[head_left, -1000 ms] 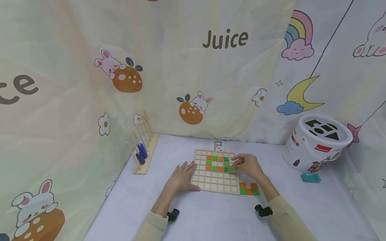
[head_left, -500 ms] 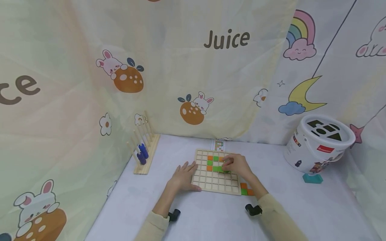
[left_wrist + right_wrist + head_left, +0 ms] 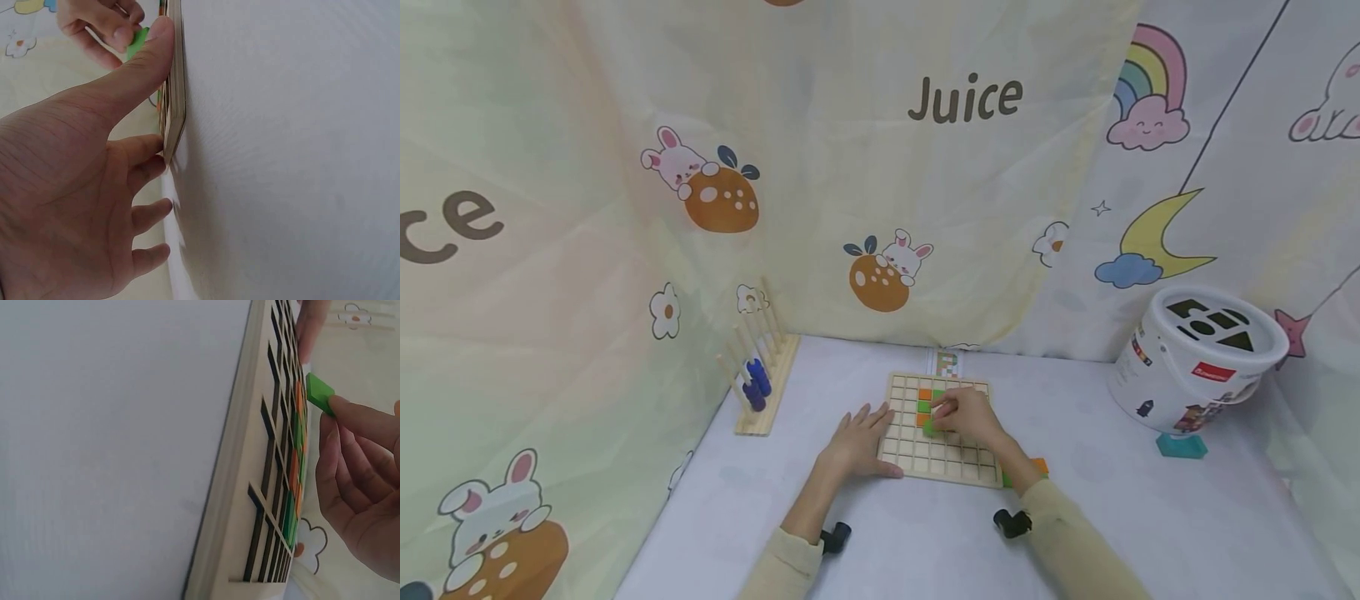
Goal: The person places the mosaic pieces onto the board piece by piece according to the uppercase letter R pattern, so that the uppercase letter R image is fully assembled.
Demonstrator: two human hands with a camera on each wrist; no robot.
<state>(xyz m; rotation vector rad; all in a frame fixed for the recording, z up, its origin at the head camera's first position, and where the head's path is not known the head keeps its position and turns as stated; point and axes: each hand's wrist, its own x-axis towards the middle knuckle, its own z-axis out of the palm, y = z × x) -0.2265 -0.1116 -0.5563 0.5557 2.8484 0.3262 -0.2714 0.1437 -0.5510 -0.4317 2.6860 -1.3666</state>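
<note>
A wooden grid board (image 3: 917,460) lies on the white table, with orange and green square tiles set in its upper rows. My right hand (image 3: 968,417) pinches a green tile (image 3: 320,394) between thumb and fingertips, just above the board near the left end of the tiles. In the right wrist view the green tile is tilted and apart from the board. My left hand (image 3: 853,446) rests at the board's left edge, fingers spread and thumb (image 3: 147,62) along the near edge. My right hand hides part of the tile pattern.
Loose orange and green tiles (image 3: 1040,467) lie beside the board's near right corner, partly behind my right forearm. A peg rack (image 3: 767,392) with blue pieces stands left. A white bucket (image 3: 1187,367) and a teal block (image 3: 1182,446) are right. A pattern card (image 3: 947,362) lies behind the board.
My right hand has moved left across the board with the green tile, from its right side to near the left end of the tiles. My left hand stays at the board's left edge.
</note>
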